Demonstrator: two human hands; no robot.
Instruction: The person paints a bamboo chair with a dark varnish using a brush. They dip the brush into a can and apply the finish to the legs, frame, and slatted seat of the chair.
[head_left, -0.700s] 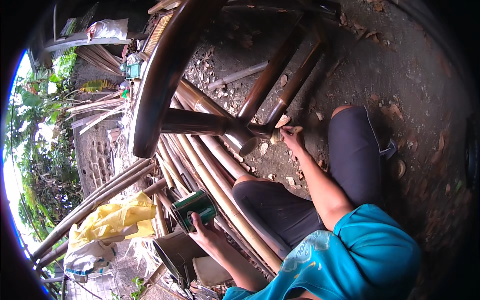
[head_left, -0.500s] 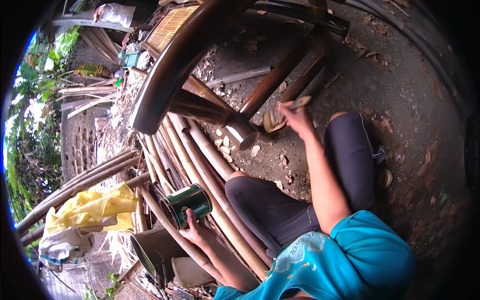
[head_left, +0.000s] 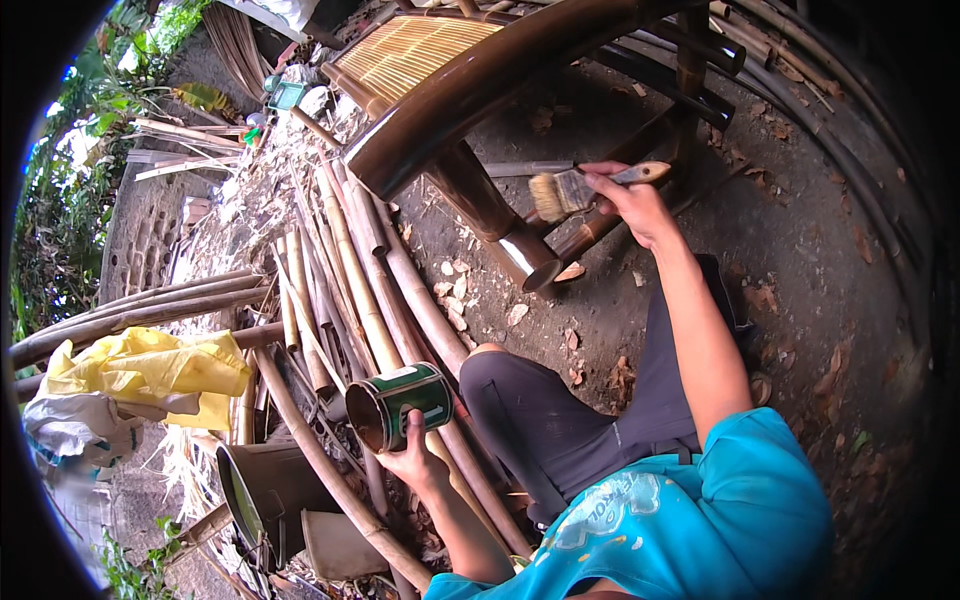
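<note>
Right hand point(head_left: 632, 207) closed around a paintbrush point(head_left: 573, 191), bristles jutting out left of the grip, handle end to the right, near brown bamboo furniture point(head_left: 478, 82), left hand point(head_left: 415, 463) gripping a green can point(head_left: 418, 388), open mouth facing left.

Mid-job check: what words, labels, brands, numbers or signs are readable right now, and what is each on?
I won't copy wording out, but here is where it stands:
Teal shirt: some lettering in the pale chest print.
Green can in the left hand: light markings on its side, too small to read.
Paintbrush: too small to tell.
</note>
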